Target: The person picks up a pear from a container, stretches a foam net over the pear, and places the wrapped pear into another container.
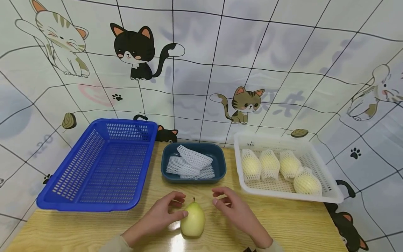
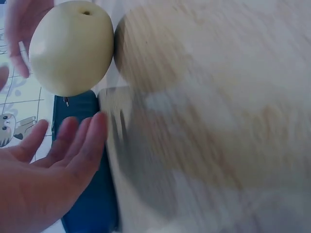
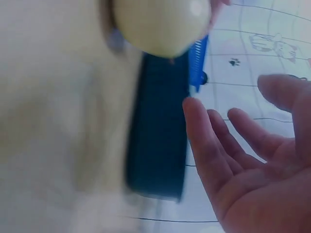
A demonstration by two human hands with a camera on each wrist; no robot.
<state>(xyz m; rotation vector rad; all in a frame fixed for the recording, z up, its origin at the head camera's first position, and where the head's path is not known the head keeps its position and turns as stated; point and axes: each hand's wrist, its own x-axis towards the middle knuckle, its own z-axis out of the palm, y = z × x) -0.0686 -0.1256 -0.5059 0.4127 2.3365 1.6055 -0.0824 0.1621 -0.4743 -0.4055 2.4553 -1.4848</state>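
A bare yellow-green pear (image 1: 192, 219) stands on the wooden table with its stem up. Left of it is my left hand (image 1: 163, 212), fingers loosely bent; its thumb overlaps the pear's edge in the head view. The left wrist view shows a gap between those fingers and the pear (image 2: 71, 48). My right hand (image 1: 234, 210) hovers to the pear's right, holding nothing, its fingers relaxed and apart from the fruit. In the right wrist view the pear (image 3: 163, 24) is cut off by the top edge, beyond the right hand (image 3: 243, 165).
Behind the pear stands a dark teal tray (image 1: 193, 181) with white foam net sleeves (image 1: 195, 159) inside. A blue plastic basket (image 1: 110, 168) sits at left. At right, a white basket (image 1: 283, 194) holds several pears in foam nets (image 1: 270, 164). A cat-print sheet (image 1: 195, 70) rises behind.
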